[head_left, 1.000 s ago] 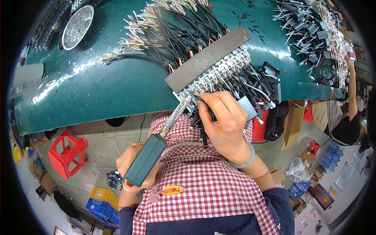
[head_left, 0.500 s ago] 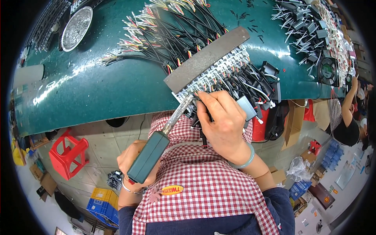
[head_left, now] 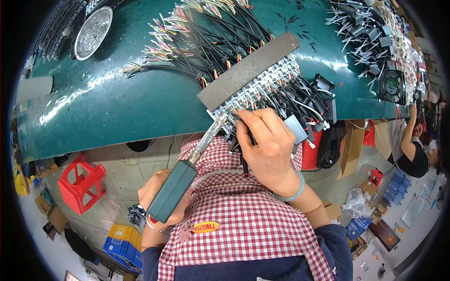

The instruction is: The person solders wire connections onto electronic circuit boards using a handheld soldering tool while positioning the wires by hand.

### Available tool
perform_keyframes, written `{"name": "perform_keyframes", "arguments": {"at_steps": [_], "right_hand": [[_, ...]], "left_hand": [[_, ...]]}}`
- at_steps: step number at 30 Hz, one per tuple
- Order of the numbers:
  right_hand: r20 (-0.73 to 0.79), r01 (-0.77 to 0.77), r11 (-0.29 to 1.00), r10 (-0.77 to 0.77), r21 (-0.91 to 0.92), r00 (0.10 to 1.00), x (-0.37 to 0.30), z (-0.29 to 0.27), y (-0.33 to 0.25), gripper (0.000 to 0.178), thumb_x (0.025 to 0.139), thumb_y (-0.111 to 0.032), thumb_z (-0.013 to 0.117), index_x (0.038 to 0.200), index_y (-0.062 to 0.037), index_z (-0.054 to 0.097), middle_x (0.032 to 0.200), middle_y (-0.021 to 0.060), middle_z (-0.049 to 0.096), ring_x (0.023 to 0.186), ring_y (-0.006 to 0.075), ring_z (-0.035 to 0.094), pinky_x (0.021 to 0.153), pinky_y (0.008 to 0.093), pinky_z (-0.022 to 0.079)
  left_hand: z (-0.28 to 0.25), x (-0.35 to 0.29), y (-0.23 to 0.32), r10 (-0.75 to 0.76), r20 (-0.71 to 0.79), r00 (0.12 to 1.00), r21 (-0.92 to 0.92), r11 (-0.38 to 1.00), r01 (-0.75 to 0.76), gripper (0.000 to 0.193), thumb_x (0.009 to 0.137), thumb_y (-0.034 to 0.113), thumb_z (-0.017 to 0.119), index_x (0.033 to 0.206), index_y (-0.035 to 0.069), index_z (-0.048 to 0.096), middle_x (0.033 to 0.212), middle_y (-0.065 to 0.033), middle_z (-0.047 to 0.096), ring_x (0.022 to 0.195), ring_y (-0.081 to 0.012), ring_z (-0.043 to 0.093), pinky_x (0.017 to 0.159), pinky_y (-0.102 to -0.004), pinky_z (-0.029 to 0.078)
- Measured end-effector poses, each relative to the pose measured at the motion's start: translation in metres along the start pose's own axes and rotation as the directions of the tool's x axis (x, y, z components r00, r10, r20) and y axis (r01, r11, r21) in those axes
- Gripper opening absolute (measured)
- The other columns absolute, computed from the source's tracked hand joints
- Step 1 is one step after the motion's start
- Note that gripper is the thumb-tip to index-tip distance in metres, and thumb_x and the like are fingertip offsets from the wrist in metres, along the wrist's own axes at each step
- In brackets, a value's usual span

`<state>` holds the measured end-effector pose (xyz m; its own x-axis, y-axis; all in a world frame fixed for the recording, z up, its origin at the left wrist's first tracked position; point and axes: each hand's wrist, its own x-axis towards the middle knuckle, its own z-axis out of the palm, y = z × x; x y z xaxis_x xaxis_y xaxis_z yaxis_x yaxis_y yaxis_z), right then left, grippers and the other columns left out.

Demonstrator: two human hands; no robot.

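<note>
My left hand point(head_left: 158, 196) is wrapped round the blocky dark-green handle of a soldering iron point(head_left: 172, 191). Its long silvery barrel slants up to the row of small white circuit boards point(head_left: 262, 84) near the table's front edge. Close to the barrel's tip, my right hand point(head_left: 268, 147) is closed in a pinch on a thin wire at the boards' near side; the fingers hide most of it. A flat grey-brown bar point(head_left: 248, 70) lies across the far side of the row. Black cables point(head_left: 220, 40) with bare coloured wire ends fan out beyond it.
Black adapter housings and cables point(head_left: 323, 105) crowd the boards' right end. A round metal dish point(head_left: 93, 33) stands at the back left. More grey housings with white leads point(head_left: 363, 42) and a fan point(head_left: 393, 85) lie right. A red stool point(head_left: 80, 185) is below left; a co-worker point(head_left: 412, 154) is far right.
The soldering iron and my left hand have shifted slightly down and left. My right hand stays almost in place. At far right, the co-worker's arm has moved lower.
</note>
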<state>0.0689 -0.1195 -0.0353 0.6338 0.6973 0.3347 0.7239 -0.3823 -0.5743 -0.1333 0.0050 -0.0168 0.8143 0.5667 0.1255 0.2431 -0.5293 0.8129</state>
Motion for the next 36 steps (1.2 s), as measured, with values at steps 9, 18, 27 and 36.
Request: {"name": "perform_keyframes", "arguments": {"at_steps": [9,18,27,36], "right_hand": [[-0.010,-0.007,1.000,0.007,0.007,1.000,0.0002,0.0004,-0.0001,0.023,0.075,0.003,0.072,0.097,-0.0005,0.068,0.081,0.0093,0.057,0.069,0.0250,0.060,0.057,0.0358,0.050],[-0.015,0.004,1.000,-0.004,0.006,1.000,0.0005,0.0004,0.0010,0.022,0.075,0.003,0.073,0.096,-0.0006,0.068,0.080,0.0089,0.056,0.068,0.0243,0.060,0.057,0.0354,0.049],[-0.009,-0.003,1.000,0.003,0.012,1.000,0.0006,0.0001,0.0004,0.021,0.075,0.003,0.073,0.096,-0.0001,0.069,0.080,0.0085,0.056,0.067,0.0238,0.060,0.056,0.0350,0.049],[0.021,-0.034,0.998,0.032,0.054,0.999,0.0005,-0.0028,0.0018,0.019,0.078,0.001,0.072,0.097,0.0002,0.069,0.082,0.0096,0.059,0.071,0.0255,0.062,0.059,0.0359,0.050]], "left_hand": [[0.0027,0.0032,-0.0011,0.015,0.032,0.999,-0.003,1.000,-0.015,0.022,0.072,0.009,0.077,0.087,-0.003,0.068,0.075,-0.0127,0.063,0.056,-0.0238,0.061,0.052,-0.0325,0.043],[0.0042,0.0028,-0.0048,0.029,0.017,0.999,-0.030,0.999,-0.029,0.021,0.072,0.008,0.077,0.087,-0.003,0.068,0.076,-0.0128,0.064,0.058,-0.0242,0.062,0.053,-0.0327,0.045],[0.0004,0.0027,0.0042,0.034,-0.012,0.999,0.051,0.998,-0.033,0.019,0.062,-0.003,0.072,0.080,-0.005,0.069,0.080,-0.0147,0.067,0.067,-0.0279,0.069,0.060,-0.0321,0.055],[0.0002,0.0012,0.0037,0.025,0.004,1.000,0.073,0.997,-0.025,0.020,0.063,-0.003,0.072,0.082,-0.004,0.070,0.082,-0.0150,0.068,0.069,-0.0286,0.071,0.061,-0.0328,0.056]]}}
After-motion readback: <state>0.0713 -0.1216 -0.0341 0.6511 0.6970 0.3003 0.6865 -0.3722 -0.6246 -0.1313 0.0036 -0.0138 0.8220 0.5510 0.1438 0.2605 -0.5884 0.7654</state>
